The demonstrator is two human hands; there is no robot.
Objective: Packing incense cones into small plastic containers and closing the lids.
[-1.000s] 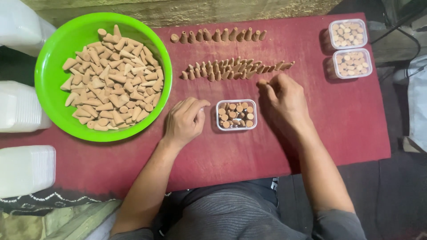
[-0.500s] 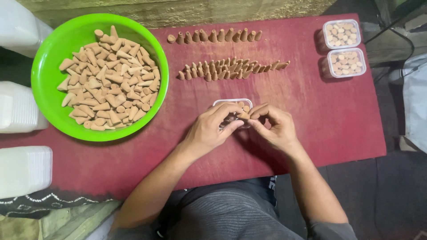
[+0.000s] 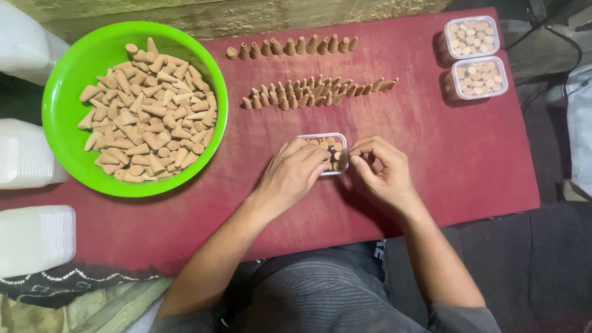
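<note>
Item: small clear box (image 3: 333, 143) of brown cones, left hand (image 3: 293, 172) fingers pressed together over it, right hand (image 3: 382, 169) pinching its edge; nudged, packed cones risked toppling

I have a single view, from the camera worn on the head, looking almost straight down from above the seated person's lap onto the red table (image 3: 431, 154). The table's far edge lies at the top of the frame, the person's knees at the bottom. The camera sits close: the table fills most of the width, and the green bowl (image 3: 61, 105) at left and the filled clear boxes (image 3: 475, 58) at right stay inside the frame.
</note>
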